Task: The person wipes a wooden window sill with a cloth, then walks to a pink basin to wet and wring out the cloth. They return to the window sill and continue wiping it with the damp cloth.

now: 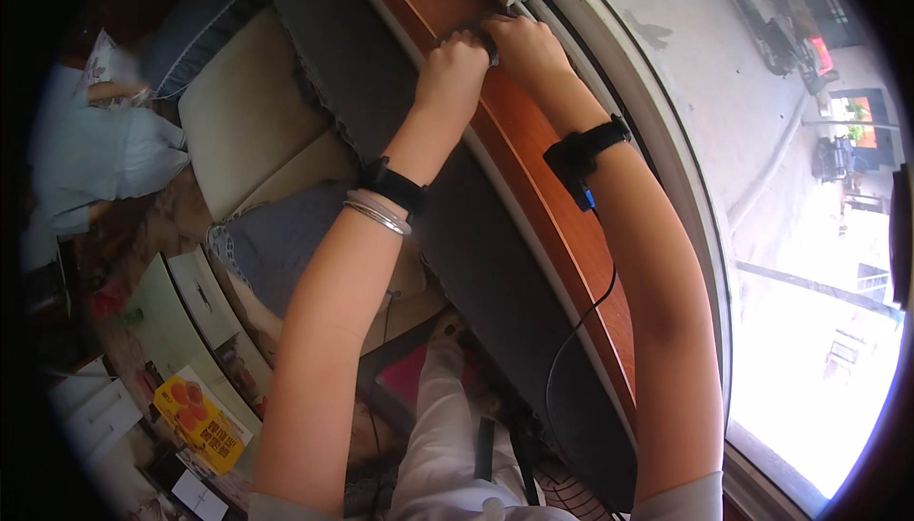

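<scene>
Both arms stretch forward over a reddish-brown wooden window sill [550, 157]. My left hand [457, 61] is curled over a small dark object [485, 37], perhaps a cloth, mostly hidden under the fingers. Close beside it, my right hand [525, 39] has bent fingers against the same dark object, near the pale window frame [625, 71]. Whether the right fingers grip it or only rest there is hidden. Black straps circle both wrists, and a cable [571, 335] hangs from the device [571, 160] on the right one.
A grey sofa backrest [493, 257] runs along the sill, with beige seat cushions [246, 107] and a grey cushion [285, 243] to the left. Another person [114, 150] is at the far left. A pale cabinet [178, 307] bears a yellow box [203, 421]. Outside the window stands a motorcycle [764, 21].
</scene>
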Demonstrator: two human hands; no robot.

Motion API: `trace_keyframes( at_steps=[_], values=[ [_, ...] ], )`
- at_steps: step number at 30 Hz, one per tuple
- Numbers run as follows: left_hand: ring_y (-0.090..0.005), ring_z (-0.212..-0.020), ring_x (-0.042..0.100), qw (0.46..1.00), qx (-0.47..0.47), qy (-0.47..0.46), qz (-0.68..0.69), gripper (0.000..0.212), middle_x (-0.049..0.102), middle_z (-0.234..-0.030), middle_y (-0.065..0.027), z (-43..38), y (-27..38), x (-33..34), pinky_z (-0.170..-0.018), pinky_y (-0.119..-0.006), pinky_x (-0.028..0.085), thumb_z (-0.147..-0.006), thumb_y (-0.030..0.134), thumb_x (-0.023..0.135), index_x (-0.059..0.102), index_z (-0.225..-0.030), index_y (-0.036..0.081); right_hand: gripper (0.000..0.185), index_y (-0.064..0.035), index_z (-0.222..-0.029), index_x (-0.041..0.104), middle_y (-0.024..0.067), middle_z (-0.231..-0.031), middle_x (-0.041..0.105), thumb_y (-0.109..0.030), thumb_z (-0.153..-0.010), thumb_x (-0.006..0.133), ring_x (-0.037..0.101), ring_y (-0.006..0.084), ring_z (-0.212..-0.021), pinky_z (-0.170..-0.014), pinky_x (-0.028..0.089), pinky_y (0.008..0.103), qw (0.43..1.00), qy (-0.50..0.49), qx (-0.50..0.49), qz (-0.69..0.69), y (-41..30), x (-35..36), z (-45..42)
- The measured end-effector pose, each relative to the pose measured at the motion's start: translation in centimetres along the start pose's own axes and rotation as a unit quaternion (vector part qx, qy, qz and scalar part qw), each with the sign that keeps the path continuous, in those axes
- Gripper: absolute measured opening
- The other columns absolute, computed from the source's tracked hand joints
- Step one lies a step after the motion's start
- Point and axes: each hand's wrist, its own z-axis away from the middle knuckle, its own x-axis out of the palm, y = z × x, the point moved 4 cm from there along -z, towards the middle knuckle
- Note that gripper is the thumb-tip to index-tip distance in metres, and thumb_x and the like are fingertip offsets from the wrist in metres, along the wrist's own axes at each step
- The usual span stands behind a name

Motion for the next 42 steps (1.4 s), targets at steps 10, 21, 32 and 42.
trace_keyframes(
  at_steps=[10,21,32,42],
  values=[
    [-0.0278,-0.099,0.060,0.999,-0.028,-0.011,0.035,0.014,0.060,-0.103,-0.0214,1.3,2.8,-0.8,-0.083,-0.031,0.051,-0.076,-0.003,0.054,0.059,-0.089,-0.004,0.008,-0.0033,-0.081,0.059,0.0105,-0.091,0.062,-0.006,-0.075,0.056,0.063,0.0266,-0.084,-0.072,0.051,0.0338,1.000,0.018,0.006,-0.012,-0.2,-1.8,3.2],
    [-0.0299,-0.095,0.061,0.994,-0.015,-0.002,0.105,0.016,0.060,-0.105,-0.0228,4.0,6.6,-1.8,-0.081,-0.032,0.051,-0.076,-0.003,0.054,0.059,-0.091,-0.005,0.017,-0.0044,-0.089,0.060,0.0099,-0.093,0.062,-0.004,-0.073,0.055,0.062,0.0282,-0.084,-0.074,0.051,0.0350,0.999,0.003,0.007,-0.047,-0.1,-3.7,8.8],
    [-0.0349,-0.090,0.059,0.959,-0.020,-0.102,0.265,0.025,0.062,-0.096,-0.0188,0.0,3.3,-2.8,-0.080,-0.040,0.048,-0.077,-0.003,0.053,0.061,-0.100,0.000,0.020,-0.0132,-0.093,0.067,0.0110,-0.089,0.064,-0.010,-0.077,0.056,0.060,0.0299,-0.087,-0.074,0.049,0.0382,0.994,-0.028,0.033,-0.099,3.4,-3.9,5.6],
    [-0.0342,-0.091,0.059,0.944,0.001,-0.123,0.305,0.028,0.061,-0.097,-0.0188,3.1,5.0,-2.5,-0.079,-0.040,0.049,-0.075,-0.003,0.056,0.061,-0.102,0.000,0.018,-0.0112,-0.093,0.066,0.0097,-0.094,0.060,-0.013,-0.078,0.056,0.060,0.0295,-0.089,-0.076,0.050,0.0380,0.991,-0.115,0.063,-0.021,1.8,-3.5,8.9]
  ],
)
